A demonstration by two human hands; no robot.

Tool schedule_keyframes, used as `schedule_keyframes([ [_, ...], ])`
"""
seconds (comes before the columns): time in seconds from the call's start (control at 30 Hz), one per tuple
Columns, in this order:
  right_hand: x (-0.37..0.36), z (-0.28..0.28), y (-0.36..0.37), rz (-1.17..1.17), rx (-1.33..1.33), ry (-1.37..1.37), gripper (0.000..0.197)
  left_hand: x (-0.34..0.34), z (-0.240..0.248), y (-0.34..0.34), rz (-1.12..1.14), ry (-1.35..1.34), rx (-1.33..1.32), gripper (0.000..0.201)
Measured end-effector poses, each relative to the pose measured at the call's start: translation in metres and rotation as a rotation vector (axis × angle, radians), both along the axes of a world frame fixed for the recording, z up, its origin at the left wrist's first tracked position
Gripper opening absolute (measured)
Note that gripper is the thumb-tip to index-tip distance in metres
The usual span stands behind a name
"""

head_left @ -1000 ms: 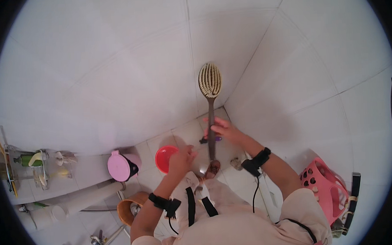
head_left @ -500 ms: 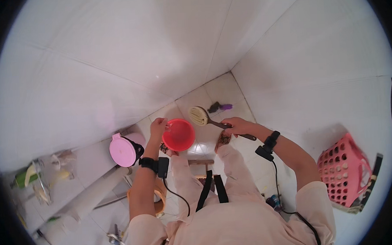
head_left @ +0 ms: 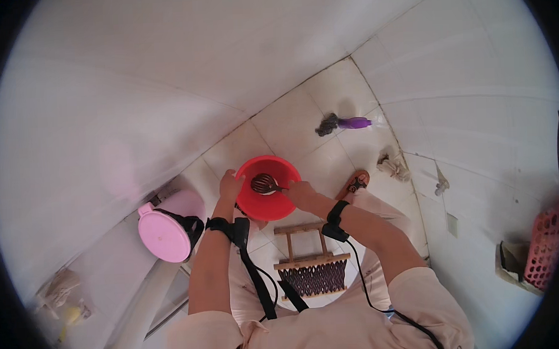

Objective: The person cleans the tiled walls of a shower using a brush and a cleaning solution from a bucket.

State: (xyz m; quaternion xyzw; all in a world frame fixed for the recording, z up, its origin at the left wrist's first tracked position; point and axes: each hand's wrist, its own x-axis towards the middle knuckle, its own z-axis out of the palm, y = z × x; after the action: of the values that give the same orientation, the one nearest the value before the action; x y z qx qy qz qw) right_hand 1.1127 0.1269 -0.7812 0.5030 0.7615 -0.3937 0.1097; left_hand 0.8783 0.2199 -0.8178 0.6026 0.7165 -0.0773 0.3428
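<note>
A round red basin (head_left: 270, 209) stands on the tiled floor in front of my feet. My left hand (head_left: 231, 185) is closed on the basin's left rim. My right hand (head_left: 300, 194), above the basin's right side, is wrapped around the handle of a scrub brush (head_left: 264, 183). The brush's dark, slotted back faces up inside the basin, so its bristles are mostly hidden. Whether there is water in the basin, I cannot tell.
A pink lidded bin (head_left: 164, 235) stands at the left by the wall. Ahead lies a purple-handled scrubber (head_left: 354, 123) with a dark head. A low folding stool (head_left: 312, 276) is between my legs, and a pink perforated basket (head_left: 547, 245) at the far right.
My right hand has brought the brush left and down into the basin, turning its bristles from facing up to facing down. My left hand remains at the basin's rim. The view has shifted.
</note>
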Motion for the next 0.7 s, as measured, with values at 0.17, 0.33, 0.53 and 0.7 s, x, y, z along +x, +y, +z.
schedule_keyframes([
  [0.17, -0.002, -0.040, 0.012, 0.148, 0.056, -0.068, 0.020, -0.029, -0.063, -0.022, 0.040, 0.033, -0.122, 0.050],
  [0.33, 0.004, -0.075, 0.026, 0.240, 0.166, -0.077, 0.018, -0.058, -0.110, -0.031, -0.313, 0.093, -0.113, 0.042],
  [0.53, 0.015, -0.061, 0.035, 0.299, 0.264, -0.141, 0.014, 0.002, -0.046, -0.009, -0.341, 0.105, 0.051, 0.032],
  [0.7, 0.048, -0.051, 0.012, 0.125, 0.293, -0.198, 0.015, 0.055, -0.038, -0.009, -0.360, 0.055, 0.222, 0.029],
])
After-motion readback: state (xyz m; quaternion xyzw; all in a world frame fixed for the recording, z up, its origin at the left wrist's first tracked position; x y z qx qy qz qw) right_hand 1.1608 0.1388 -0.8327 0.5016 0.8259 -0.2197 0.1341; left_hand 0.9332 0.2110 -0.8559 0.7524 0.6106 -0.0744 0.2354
